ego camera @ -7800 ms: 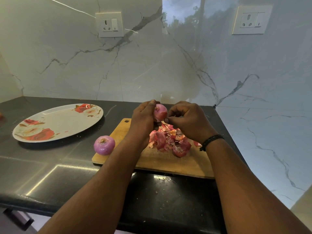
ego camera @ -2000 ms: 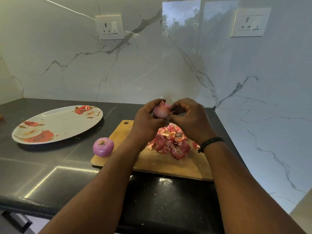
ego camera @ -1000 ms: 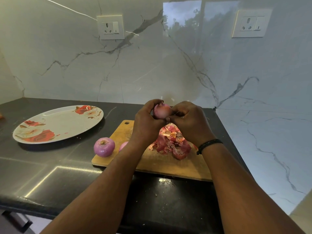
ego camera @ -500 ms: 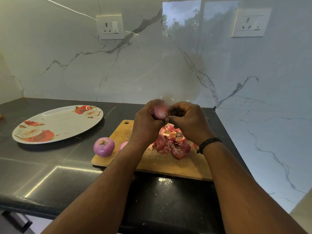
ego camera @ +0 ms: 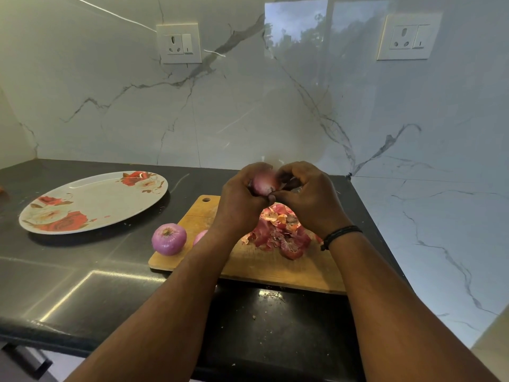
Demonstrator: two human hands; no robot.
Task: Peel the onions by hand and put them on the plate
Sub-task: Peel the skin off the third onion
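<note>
Head view shows the left hand (ego camera: 239,205) curled round a small onion (ego camera: 264,183), holding it up above the cutting board (ego camera: 275,268), while the right hand (ego camera: 308,197) pinches at its near side with thumb and fingertip, apparently on a flap of skin; the exact contact is blurred. To do this well, I judge the left should keep the bulb steady and turn it a little at a time, so the right can pull each strip off toward the root and drop it on the pile of peels (ego camera: 278,232) below. A peeled onion (ego camera: 168,239) sits at the board's left edge, another (ego camera: 200,237) half hidden behind the left wrist. The floral plate (ego camera: 93,199), well apart to the left, holds nothing yet.
</note>
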